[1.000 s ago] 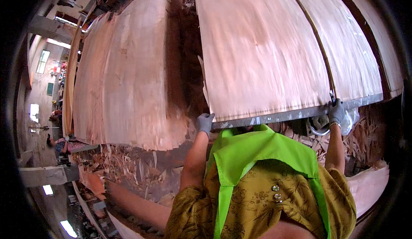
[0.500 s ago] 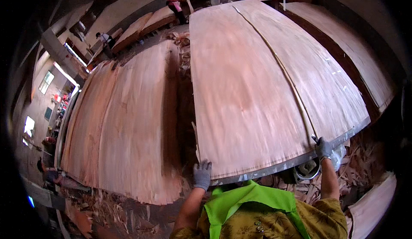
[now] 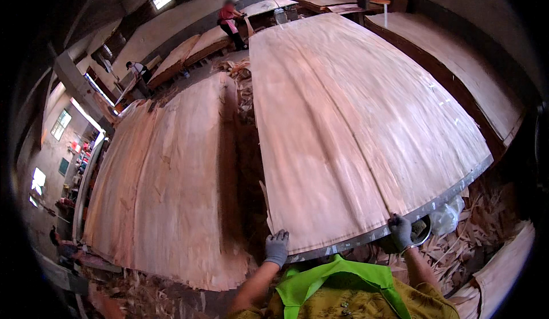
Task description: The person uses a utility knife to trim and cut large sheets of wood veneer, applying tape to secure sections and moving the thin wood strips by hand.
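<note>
A large pale pinkish wood veneer sheet [image 3: 309, 147] lies on a long table with a dark near edge [image 3: 446, 196]. Long ripples run down its length, and its right edge lies as a dark line over another pale veneer layer [image 3: 423, 130]. In a grey glove, my left hand [image 3: 277, 247] is closed on the sheet's near left corner. My right hand [image 3: 401, 231], gloved too, grips the near end of that right edge. The undersides of the fingers are hidden.
To the left stands a stack of reddish veneer [image 3: 177, 187]. Another stack [image 3: 452, 61] lies far right. Wood scraps [image 3: 474, 233] and a clear plastic bag [image 3: 448, 217] are below the table's near edge. A person in red [image 3: 227, 18] works at the back.
My right hand has shifted left and nearer along with the sheet's right edge, and ripples now show in the veneer. The view has tilted a little, so both hands appear lower.
</note>
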{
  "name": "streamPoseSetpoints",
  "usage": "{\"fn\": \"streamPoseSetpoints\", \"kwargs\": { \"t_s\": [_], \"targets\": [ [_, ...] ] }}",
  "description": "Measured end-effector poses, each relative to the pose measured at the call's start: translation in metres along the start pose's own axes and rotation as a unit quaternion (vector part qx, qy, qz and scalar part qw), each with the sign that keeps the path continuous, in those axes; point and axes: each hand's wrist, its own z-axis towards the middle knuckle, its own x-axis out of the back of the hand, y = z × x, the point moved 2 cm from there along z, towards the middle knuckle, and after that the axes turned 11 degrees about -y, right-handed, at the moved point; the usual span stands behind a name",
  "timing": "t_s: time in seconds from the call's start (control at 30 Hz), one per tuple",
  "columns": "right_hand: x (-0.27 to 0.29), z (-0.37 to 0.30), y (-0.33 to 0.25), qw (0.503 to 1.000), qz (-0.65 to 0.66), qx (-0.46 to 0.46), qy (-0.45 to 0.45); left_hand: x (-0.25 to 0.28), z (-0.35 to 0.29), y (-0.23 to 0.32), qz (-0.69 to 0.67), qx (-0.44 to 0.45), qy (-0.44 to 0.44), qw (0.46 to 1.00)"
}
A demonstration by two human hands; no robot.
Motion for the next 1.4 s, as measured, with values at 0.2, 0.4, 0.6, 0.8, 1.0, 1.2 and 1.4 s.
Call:
{"fn": "streamPoseSetpoints", "kwargs": {
  "t_s": [0.2,0.4,0.6,0.8,1.0,1.2,1.4],
  "targets": [
    [-0.067,-0.027,-0.069,1.0,0.014,0.008,-0.021,-0.007,0.001,-0.009,-0.05,-0.013,0.023,0.998],
    [-0.117,-0.06,-0.104,0.972,-0.234,0.007,-0.017,0.004,-0.004,-0.037,-0.213,-0.102,-0.003,0.972],
    [-0.126,-0.077,-0.167,0.949,-0.311,0.023,0.039,-0.01,-0.064,-0.125,-0.331,-0.099,0.106,0.933],
    [-0.155,-0.06,-0.227,0.955,-0.277,-0.044,0.095,-0.062,-0.119,-0.236,-0.391,0.038,-0.035,0.919],
    [-0.203,-0.012,-0.272,0.967,-0.237,-0.004,0.09,-0.095,-0.047,-0.293,-0.464,0.01,-0.06,0.884],
    [-0.251,0.102,-0.339,0.975,-0.189,0.0,0.116,-0.062,0.09,-0.405,-0.39,-0.022,-0.029,0.92],
    [-0.306,0.281,-0.401,0.985,-0.108,0.015,0.133,-0.091,0.181,-0.543,-0.395,0.088,-0.142,0.903]
  ]
}}
